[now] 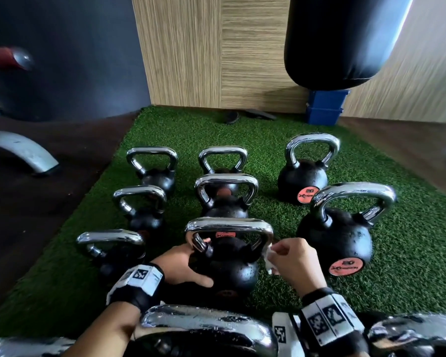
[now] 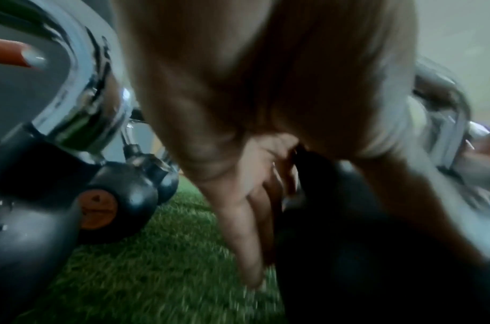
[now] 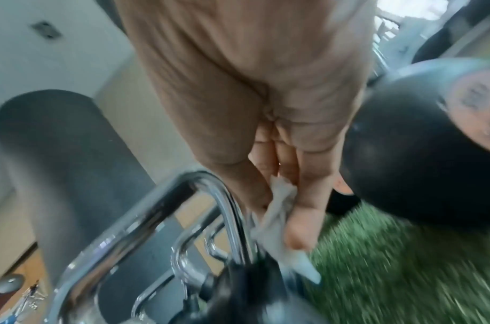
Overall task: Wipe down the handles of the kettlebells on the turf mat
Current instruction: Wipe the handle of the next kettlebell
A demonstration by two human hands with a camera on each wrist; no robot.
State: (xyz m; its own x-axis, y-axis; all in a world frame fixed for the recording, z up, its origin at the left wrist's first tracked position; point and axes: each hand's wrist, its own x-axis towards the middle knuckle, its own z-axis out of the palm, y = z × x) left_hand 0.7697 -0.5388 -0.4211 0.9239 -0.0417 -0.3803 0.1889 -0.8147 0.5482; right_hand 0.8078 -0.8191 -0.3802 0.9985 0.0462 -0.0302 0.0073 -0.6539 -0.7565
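Chrome handle [image 1: 229, 225] spanning left-right, kettlebell [image 1: 227, 269] upright

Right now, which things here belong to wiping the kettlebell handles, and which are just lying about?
For the job:
white wipe in right hand
kettlebell steadied by left hand
turf mat

Lying about:
punching bag
blue bins

a green turf mat [image 1: 410, 240] on dark floor [image 1: 36, 215] carries rows of upright black chrome-handled kettlebells [image 1: 303, 176]
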